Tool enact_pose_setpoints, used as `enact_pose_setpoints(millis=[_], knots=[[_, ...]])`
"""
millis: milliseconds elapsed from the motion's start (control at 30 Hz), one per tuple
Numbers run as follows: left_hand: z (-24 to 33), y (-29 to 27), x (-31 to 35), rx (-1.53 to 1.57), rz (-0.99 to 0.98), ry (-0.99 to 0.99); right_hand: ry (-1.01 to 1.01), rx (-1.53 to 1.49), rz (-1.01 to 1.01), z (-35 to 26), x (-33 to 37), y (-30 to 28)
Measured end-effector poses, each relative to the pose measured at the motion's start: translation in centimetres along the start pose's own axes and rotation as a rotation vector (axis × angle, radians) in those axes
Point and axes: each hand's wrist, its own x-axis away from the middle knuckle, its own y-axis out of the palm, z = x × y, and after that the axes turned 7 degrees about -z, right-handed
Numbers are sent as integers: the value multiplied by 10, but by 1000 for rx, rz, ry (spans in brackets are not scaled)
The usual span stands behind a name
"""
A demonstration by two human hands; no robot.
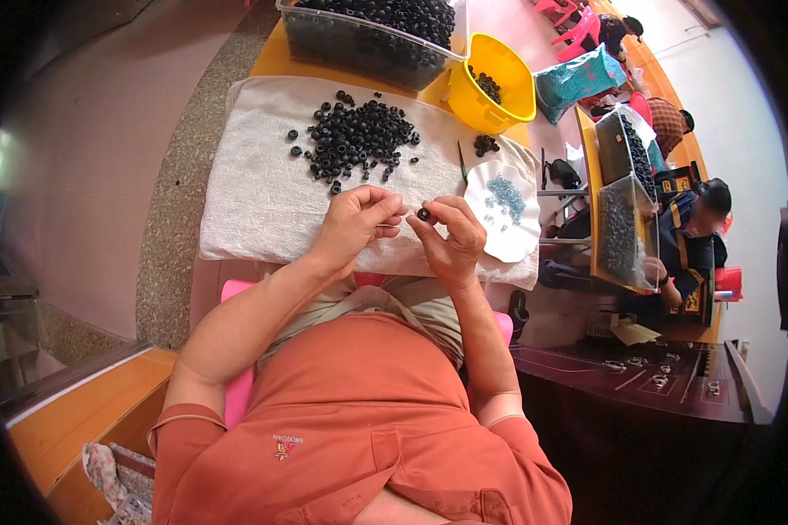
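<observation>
Above the front of the white towel (263,201), my right hand (455,241) pinches a small round black piece with a hole (424,214) between thumb and fingertips. My left hand (356,226), closed close beside it, has its thumb and forefinger pressed together on something thin and pale, too small to make out. A loose heap of similar black pieces (359,136) lies beyond my hands. To the right sits a white dish with a wavy rim (508,249), holding tiny clear bluish bits (505,199). A slim dark pointed tool (462,162) rests by the dish.
At the table's far side stand a clear bin (368,57) full of black pieces and a yellow bucket (499,109) with some inside. A small cluster of dark pieces (486,145) lies near the bucket. Right, other people work at a table with clear bins (617,227).
</observation>
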Motion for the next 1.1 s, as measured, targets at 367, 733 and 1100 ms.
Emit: enact_pose_setpoints(millis=[367,733,1100], knots=[[-1,2,-3,-7,15,13,-19,16,13,0,-1,-6],[-1,1,2,-33,16,4,-67,365,202,21,-75,-66],[-4,1,-1,-29,-5,21,139,786,7,93,-150,-115]])
